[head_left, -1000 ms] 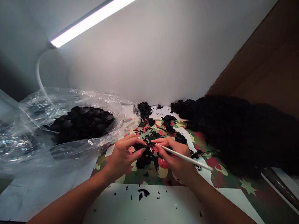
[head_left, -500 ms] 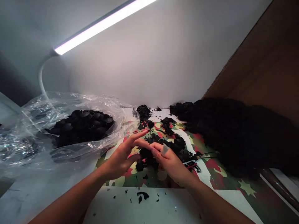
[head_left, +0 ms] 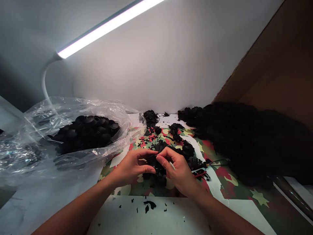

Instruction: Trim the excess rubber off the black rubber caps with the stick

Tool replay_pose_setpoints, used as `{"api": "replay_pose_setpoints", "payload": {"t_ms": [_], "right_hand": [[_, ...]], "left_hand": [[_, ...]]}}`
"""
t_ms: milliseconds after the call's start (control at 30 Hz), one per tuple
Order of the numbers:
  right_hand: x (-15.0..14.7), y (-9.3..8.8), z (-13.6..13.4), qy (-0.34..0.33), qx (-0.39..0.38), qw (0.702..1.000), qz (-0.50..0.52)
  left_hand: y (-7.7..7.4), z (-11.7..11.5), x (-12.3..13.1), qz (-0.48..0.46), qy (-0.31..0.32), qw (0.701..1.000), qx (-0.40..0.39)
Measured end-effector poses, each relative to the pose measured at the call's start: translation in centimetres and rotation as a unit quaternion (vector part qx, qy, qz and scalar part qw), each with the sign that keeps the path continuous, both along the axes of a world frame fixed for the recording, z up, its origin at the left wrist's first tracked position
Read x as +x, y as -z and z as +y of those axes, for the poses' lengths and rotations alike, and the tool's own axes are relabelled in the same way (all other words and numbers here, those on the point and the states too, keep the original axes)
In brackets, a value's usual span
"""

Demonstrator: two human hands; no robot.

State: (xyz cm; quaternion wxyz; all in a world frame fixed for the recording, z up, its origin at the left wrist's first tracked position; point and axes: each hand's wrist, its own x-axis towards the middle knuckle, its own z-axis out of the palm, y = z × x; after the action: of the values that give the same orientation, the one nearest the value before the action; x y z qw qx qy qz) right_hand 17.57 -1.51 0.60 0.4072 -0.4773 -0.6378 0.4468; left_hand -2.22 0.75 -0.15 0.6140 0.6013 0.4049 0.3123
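My left hand (head_left: 133, 166) curls thumb and fingers around a small black ribbed cap (head_left: 152, 160), whose side partly shows between them. From the other side, the thumb and forefinger of my right hand (head_left: 177, 168) pinch at the cap's upper edge; exactly what lies between those fingertips is hidden. A pale wrap shows on a right finger. Under and behind both hands lies a heap of black pieces (head_left: 187, 150) and scraps on a camouflage-patterned sheet (head_left: 124, 190).
At left, a clear plastic bag (head_left: 73, 163) holds many black caps (head_left: 90, 132). A large dark pile (head_left: 244, 140) fills the right, beside a cardboard panel (head_left: 274, 65). A thin tool (head_left: 216, 162) lies right of the heap. A lit lamp (head_left: 110, 29) hangs above. Black scraps (head_left: 149, 205) dot the front.
My left fingers, stretched out before, have bent around the black cap, now visible between them. My right hand has turned slightly and still pinches at the same spot.
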Motion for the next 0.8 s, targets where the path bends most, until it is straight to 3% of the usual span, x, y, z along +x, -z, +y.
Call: {"api": "replay_pose_setpoints", "payload": {"t_ms": [133,267,433,567,667,800], "right_hand": [[0.2,0.0,0.2,-0.015,0.005,1.000,0.000],[0.3,0.1,0.3,-0.040,0.027,0.998,-0.032],[0.1,0.7,0.3,-0.066,0.056,0.989,-0.122],[-0.3,0.9,-0.3,-0.045,0.176,0.952,-0.245],[-0.4,0.7,-0.7,-0.028,0.272,0.914,-0.301],[-0.2,0.4,-0.5,-0.059,0.341,0.881,-0.323]], "left_hand": [[-0.6,0.0,-0.1,-0.037,0.017,0.999,-0.028],[-1.2,-0.5,0.3,0.021,-0.008,0.999,-0.023],[-0.8,-1.1,1.0,0.130,-0.069,0.979,0.139],[-0.8,-1.2,1.0,0.117,-0.091,0.963,0.225],[-1.3,-1.2,0.7,0.108,-0.101,0.961,0.233],[-1.5,-1.3,0.4,0.151,-0.110,0.955,0.231]]}}
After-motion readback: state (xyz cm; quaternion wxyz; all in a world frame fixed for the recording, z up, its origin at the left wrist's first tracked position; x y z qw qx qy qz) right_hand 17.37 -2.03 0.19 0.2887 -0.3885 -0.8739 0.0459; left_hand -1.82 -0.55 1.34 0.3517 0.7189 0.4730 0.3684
